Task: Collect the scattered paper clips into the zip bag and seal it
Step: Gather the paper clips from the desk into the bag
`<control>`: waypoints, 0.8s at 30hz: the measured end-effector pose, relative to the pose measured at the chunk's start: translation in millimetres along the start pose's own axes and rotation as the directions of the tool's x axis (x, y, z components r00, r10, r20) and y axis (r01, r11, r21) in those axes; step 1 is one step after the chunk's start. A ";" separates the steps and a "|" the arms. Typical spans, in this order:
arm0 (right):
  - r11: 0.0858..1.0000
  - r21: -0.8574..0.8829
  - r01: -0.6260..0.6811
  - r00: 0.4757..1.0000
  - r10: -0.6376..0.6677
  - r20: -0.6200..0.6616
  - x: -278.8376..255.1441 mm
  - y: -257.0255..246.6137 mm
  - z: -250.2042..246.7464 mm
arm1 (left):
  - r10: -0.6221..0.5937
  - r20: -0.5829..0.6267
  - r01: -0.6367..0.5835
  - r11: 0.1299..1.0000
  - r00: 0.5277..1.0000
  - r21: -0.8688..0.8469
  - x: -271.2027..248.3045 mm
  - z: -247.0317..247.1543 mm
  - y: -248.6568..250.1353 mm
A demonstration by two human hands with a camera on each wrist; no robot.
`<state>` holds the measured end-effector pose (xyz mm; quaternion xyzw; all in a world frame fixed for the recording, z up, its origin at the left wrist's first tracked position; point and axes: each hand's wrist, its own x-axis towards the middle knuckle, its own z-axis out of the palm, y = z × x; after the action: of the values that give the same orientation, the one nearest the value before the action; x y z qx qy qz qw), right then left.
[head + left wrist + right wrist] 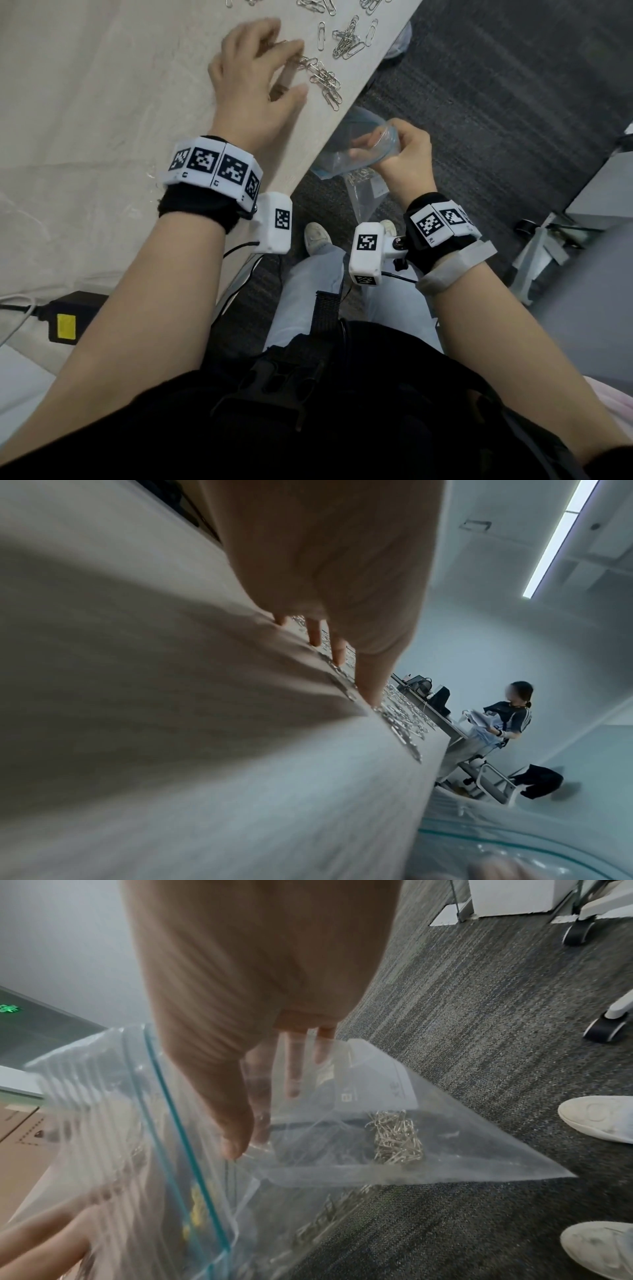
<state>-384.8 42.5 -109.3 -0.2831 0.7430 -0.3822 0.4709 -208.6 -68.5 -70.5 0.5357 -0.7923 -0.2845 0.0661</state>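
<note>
Some paper clips (325, 80) lie just past the left hand (255, 78), whose fingers (337, 647) are spread and relaxed, tips down among the nearest clips, nothing pinched yet. Many more are scattered farther out on the table (85, 102). Right hand (399, 150) grips the zip bag (342, 1137) by its mouth, held unsealed just off the table edge; a small heap of bagged clips (397, 1141) sits below those fingers. Judged: partly done, collecting continues, sealing untouched.
</note>
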 end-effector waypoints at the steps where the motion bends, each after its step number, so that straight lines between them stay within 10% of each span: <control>1: 1.000 0.001 0.000 1.000 0.000 -0.001 -0.4 -0.6 0.0 | 0.015 -0.027 -0.015 1.000 1.000 -0.007 0.1 1.4 0.3; 24: 0.999 0.019 0.031 1.000 -0.031 -0.005 -2.8 0.3 -3.7 | 0.135 0.070 -0.093 0.901 0.988 -0.423 -23.9 12.9 31.5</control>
<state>-387.1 46.0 -107.2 -0.2892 0.7361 -0.3970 0.4658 -229.5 -34.1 -60.0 0.4470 -0.7452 -0.4692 0.1572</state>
